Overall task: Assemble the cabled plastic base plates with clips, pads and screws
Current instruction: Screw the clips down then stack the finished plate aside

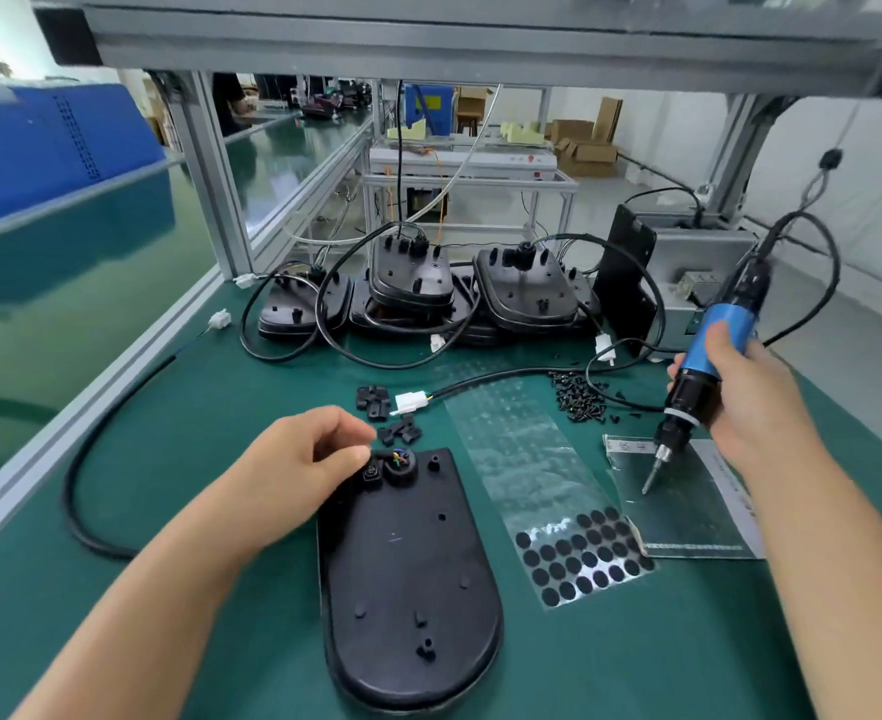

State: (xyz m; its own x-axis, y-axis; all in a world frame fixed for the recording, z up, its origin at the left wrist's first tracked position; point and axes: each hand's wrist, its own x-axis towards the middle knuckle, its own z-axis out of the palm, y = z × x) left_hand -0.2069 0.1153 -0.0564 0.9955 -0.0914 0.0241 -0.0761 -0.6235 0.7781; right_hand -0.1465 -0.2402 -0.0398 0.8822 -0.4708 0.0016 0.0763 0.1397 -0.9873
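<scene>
Screws (580, 398), clips (400, 432) and pad sheet (548, 491) flank base plate (410, 579).

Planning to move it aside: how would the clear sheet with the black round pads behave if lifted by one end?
The pad sheet looks thin and glossy, so it would likely droop and feel very light. Its wrinkled film suggests it creases easily.

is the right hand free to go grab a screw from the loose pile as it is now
Probably not as it stands: the right hand is wrapped round the electric screwdriver, so its fingers are taken. The screw pile lies uncovered on the green mat just to its left, so the path itself looks free.
</scene>
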